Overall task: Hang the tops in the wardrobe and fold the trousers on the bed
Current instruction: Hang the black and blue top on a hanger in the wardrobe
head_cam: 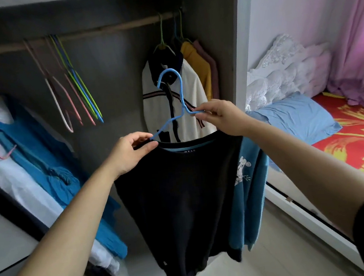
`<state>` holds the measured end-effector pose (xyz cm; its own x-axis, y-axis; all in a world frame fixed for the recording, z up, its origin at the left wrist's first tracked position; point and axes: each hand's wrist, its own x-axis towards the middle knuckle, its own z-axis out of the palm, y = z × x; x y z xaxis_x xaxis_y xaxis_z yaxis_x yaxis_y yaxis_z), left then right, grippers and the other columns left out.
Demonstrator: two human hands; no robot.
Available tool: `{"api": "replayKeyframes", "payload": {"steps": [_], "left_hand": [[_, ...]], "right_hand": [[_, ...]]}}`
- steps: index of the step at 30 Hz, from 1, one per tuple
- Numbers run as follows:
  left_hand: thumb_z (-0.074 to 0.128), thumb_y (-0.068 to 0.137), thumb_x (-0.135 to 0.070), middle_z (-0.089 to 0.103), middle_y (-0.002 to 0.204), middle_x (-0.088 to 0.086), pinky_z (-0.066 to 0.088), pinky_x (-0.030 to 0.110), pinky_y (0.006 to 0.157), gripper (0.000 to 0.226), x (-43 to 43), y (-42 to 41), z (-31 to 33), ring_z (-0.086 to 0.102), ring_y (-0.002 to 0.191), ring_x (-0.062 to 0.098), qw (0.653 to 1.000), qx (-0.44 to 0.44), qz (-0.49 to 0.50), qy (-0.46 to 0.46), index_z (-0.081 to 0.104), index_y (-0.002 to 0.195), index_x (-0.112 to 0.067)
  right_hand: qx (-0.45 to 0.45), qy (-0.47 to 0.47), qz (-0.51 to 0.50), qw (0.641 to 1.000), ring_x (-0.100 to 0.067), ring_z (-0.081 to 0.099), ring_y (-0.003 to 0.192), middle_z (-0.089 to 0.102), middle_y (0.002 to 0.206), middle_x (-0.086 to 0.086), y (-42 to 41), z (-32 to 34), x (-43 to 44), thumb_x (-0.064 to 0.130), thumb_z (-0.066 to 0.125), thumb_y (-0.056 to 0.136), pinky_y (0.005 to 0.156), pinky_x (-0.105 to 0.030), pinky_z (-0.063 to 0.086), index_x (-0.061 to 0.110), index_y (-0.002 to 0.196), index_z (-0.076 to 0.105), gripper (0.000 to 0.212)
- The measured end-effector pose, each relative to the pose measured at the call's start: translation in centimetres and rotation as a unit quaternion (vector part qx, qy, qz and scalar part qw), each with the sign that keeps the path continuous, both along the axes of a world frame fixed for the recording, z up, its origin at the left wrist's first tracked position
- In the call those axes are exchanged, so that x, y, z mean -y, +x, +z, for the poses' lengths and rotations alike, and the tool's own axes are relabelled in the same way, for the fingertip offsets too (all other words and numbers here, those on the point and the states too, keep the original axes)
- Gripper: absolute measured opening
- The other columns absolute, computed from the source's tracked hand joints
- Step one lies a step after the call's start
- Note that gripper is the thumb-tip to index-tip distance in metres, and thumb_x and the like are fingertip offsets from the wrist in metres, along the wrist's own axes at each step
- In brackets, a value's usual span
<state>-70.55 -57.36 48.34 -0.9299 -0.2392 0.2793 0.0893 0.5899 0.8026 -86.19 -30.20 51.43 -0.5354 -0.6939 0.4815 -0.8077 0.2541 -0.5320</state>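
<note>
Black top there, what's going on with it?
A person at the open wardrobe is fitting the black top onto a blue hanger. The left hand pinches the collar at the hanger's end; the right hand grips the hanger's other arm. It is not yet on the rail, where a white jacket hangs.

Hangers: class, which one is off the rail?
The light blue hanger, pinched by left hand and right hand, partly inside the black top; the others hang from the rail.
</note>
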Motion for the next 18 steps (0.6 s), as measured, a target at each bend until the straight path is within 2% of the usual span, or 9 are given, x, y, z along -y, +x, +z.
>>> {"api": "replayKeyframes", "payload": {"steps": [2,5,7,9,11,12,13,15,18], "left_hand": [[0.071,0.088,-0.038,0.074,0.089,-0.016,0.046,0.007,0.072,0.008,0.2,0.2,0.4,0.066,0.081,-0.007,1.0,-0.004,0.005,-0.014,0.075,0.095,-0.035],[0.073,0.089,-0.032,0.076,0.083,-0.01,0.056,0.022,0.075,0.007,0.8,0.6,0.6,0.072,0.08,0.007,0.996,-0.071,0.056,0.003,0.078,0.092,-0.029],[0.076,0.086,-0.029,0.075,0.083,-0.016,0.055,0.017,0.074,0.007,1.4,1.0,0.5,0.072,0.081,0.004,0.989,-0.117,0.088,0.003,0.077,0.086,-0.036],[0.079,0.083,-0.029,0.073,0.081,-0.025,0.049,0.008,0.071,0.02,2.1,1.4,0.5,0.069,0.079,-0.005,0.983,-0.145,0.112,-0.003,0.073,0.078,-0.047],[0.081,0.081,-0.031,0.072,0.08,-0.028,0.049,0.008,0.073,0.02,3.0,1.7,0.8,0.068,0.079,-0.007,0.977,-0.161,0.137,0.004,0.072,0.076,-0.048],[0.082,0.08,-0.031,0.072,0.081,-0.027,0.05,0.011,0.075,0.018,3.4,1.7,1.0,0.069,0.08,-0.005,0.976,-0.164,0.144,0.008,0.073,0.078,-0.047],[0.082,0.079,-0.031,0.072,0.082,-0.026,0.051,0.014,0.076,0.016,3.9,1.7,1.3,0.069,0.08,-0.004,0.975,-0.166,0.145,0.007,0.074,0.08,-0.044],[0.082,0.08,-0.029,0.073,0.082,-0.024,0.052,0.016,0.079,0.012,4.7,1.5,1.8,0.069,0.081,-0.003,0.975,-0.168,0.143,0.003,0.077,0.087,-0.037],[0.081,0.08,-0.026,0.072,0.083,-0.022,0.052,0.012,0.081,0.017,6.3,1.3,2.3,0.067,0.08,-0.006,0.973,-0.176,0.148,0.009,0.079,0.097,-0.023]], "right_hand": [[-0.014,-0.018,0.0,1.0,-0.003,0.054,0.074,0.06,0.081,0.013,0.3,0.9,0.7,0.033,0.062,0.099,0.07,-0.01,0.042,0.023,0.114,0.072,0.021],[-0.009,-0.02,-0.006,1.0,-0.005,0.056,0.073,0.062,0.079,0.012,0.2,2.0,1.3,0.051,0.063,0.093,0.067,-0.015,0.045,0.032,0.109,0.072,0.026],[-0.021,0.016,-0.032,0.999,-0.003,0.058,0.084,0.063,0.087,0.01,-0.4,2.3,1.1,0.067,0.059,0.088,0.076,-0.015,0.045,0.033,0.118,0.067,0.046],[-0.026,0.092,-0.06,0.994,-0.002,0.058,0.086,0.062,0.087,0.015,-1.2,1.9,0.1,0.077,0.052,0.083,0.078,-0.019,0.045,0.033,0.12,0.065,0.06],[-0.025,0.149,-0.09,0.984,-0.005,0.056,0.072,0.057,0.068,0.019,-1.9,1.0,-0.9,0.08,0.045,0.079,0.066,-0.019,0.041,0.047,0.09,0.068,0.042],[-0.026,0.148,-0.094,0.984,-0.003,0.052,0.064,0.054,0.059,0.019,-1.9,0.7,-1.2,0.079,0.045,0.08,0.059,-0.015,0.038,0.053,0.073,0.063,0.032],[-0.034,0.13,-0.093,0.987,-0.001,0.051,0.06,0.054,0.057,0.021,-1.6,0.5,-1.2,0.076,0.045,0.081,0.055,-0.013,0.036,0.059,0.065,0.059,0.027],[-0.05,0.09,-0.083,0.991,0.001,0.05,0.058,0.053,0.059,0.024,-0.8,0.6,-0.5,0.07,0.05,0.085,0.052,-0.011,0.036,0.063,0.064,0.057,0.024],[-0.032,0.06,-0.07,0.995,-0.003,0.047,0.056,0.053,0.058,0.019,0.5,1.4,0.9,0.063,0.055,0.087,0.052,-0.014,0.036,0.047,0.076,0.066,0.023]]}}
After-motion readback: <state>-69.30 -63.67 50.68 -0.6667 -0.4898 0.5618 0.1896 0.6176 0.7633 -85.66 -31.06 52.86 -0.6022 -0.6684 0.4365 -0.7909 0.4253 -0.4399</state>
